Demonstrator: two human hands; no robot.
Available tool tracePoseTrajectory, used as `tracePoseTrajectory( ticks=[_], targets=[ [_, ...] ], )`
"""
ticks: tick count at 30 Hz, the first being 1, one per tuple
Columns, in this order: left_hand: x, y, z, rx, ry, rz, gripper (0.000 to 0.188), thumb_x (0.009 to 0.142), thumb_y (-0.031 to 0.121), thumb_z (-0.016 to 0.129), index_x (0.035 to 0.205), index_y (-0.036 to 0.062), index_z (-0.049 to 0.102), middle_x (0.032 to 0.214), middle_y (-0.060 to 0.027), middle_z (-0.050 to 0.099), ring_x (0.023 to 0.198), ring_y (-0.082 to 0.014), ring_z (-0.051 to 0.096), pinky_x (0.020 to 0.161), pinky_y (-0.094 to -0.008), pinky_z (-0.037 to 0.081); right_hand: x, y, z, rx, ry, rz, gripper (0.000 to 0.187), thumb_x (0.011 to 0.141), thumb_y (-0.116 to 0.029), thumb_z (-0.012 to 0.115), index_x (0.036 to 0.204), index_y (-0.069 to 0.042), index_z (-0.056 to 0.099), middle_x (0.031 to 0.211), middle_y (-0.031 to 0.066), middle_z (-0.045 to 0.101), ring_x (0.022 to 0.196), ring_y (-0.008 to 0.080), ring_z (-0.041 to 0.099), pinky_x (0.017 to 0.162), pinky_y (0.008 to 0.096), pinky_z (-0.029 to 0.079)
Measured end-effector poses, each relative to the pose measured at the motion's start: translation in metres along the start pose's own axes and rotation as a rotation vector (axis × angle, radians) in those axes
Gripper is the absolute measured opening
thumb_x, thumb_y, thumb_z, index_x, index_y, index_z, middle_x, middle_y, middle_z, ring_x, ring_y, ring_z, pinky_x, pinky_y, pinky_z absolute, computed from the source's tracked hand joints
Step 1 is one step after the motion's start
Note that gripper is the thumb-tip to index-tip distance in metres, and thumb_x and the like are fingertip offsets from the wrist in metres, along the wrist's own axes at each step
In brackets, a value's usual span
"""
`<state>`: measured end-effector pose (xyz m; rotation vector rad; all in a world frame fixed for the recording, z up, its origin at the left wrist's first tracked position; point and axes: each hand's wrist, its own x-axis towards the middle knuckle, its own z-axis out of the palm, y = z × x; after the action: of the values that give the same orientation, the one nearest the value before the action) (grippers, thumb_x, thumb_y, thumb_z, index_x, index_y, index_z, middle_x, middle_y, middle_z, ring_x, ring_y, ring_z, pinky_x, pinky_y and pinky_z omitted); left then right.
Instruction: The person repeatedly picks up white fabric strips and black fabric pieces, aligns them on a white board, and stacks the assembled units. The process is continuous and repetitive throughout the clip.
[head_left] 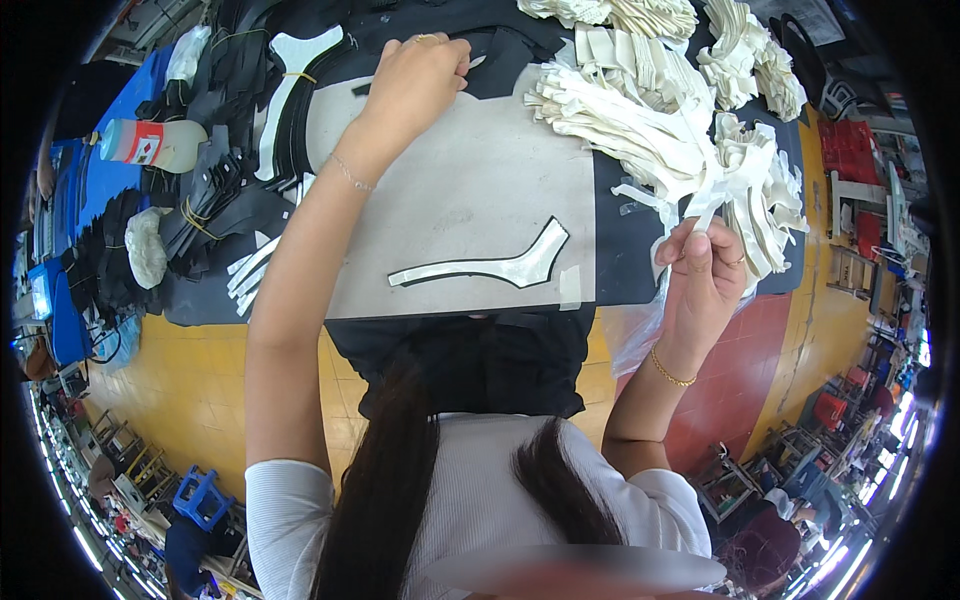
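My left hand (422, 78) is closed over the far part of a grey board (470, 190); what its curled fingers hold is hidden, though a small pale tip (478, 62) shows beside them. At the right, my right hand (705, 265) pinches a white strip (708, 203) between thumb and fingers. The strip hangs by a large bundle of cream-white cut pieces (630, 125). Between my hands, near the board's front edge, lies a curved white piece with a black border (485, 268). A bit of clear tape (570, 288) sits at the board's near right corner.
Left of the board are a stack of black-and-white cut pieces (290, 100), banded dark bundles (200, 205) and a bottle with a red label (155, 145). More cream bundles (755, 190) fill the table's right side. A clear plastic bag (635, 335) hangs off the front edge.
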<state>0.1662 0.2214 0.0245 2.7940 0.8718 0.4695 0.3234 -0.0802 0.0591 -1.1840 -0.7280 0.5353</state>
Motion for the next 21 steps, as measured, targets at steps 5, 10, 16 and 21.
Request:
tracePoseTrajectory(
  ticks=[5, 10, 16, 21],
  targets=[
    [-0.032, 0.036, -0.048, -0.367, 0.015, -0.002, 0.010, 0.088, 0.013, 0.069, 0.093, 0.0049, 0.067, 0.082, -0.0101, 0.070, 0.076, -0.0289, 0.064, 0.085, -0.0381, 0.043, 0.000, -0.006, -0.002, -0.028, 0.115, 0.032, 0.011, 0.097, -0.007, 0.065, 0.105, 0.001, 0.065, 0.091, 0.0109, 0.067, 0.064, 0.0107, 0.057, 0.056, 0.0249, 0.049],
    [-0.078, 0.064, -0.055, -0.574, -0.254, 0.043, 0.007, 0.086, 0.009, 0.068, 0.093, 0.0069, 0.068, 0.080, -0.0088, 0.069, 0.079, -0.0293, 0.064, 0.086, -0.0392, 0.041, 0.006, -0.007, 0.006, -0.025, 0.021, 0.063, 0.010, 0.096, -0.004, 0.065, 0.104, 0.003, 0.065, 0.090, 0.0109, 0.067, 0.062, 0.0089, 0.056, 0.054, 0.0228, 0.046],
    [-0.128, 0.069, -0.019, -0.193, -0.067, 0.058, 0.028, 0.084, 0.020, 0.073, 0.111, 0.0094, 0.069, 0.124, -0.0102, 0.058, 0.116, -0.0294, 0.053, 0.097, -0.0451, 0.039, 0.018, -0.004, 0.040, -0.229, -0.253, 0.323, 0.009, 0.096, -0.006, 0.065, 0.098, 0.002, 0.068, 0.077, 0.0064, 0.068, 0.051, 0.0044, 0.050, 0.045, 0.0191, 0.038],
    [-0.179, 0.066, -0.016, -0.041, 0.004, -0.038, 0.047, 0.082, 0.029, 0.075, 0.122, 0.0069, 0.063, 0.134, -0.0132, 0.053, 0.128, -0.0319, 0.047, 0.104, -0.0495, 0.038, 0.036, 0.017, 0.086, -0.365, -0.482, 0.632, 0.018, 0.095, -0.016, 0.069, 0.097, 0.002, 0.069, 0.073, 0.0047, 0.067, 0.046, 0.0035, 0.050, 0.040, 0.0191, 0.037]
  ],
)
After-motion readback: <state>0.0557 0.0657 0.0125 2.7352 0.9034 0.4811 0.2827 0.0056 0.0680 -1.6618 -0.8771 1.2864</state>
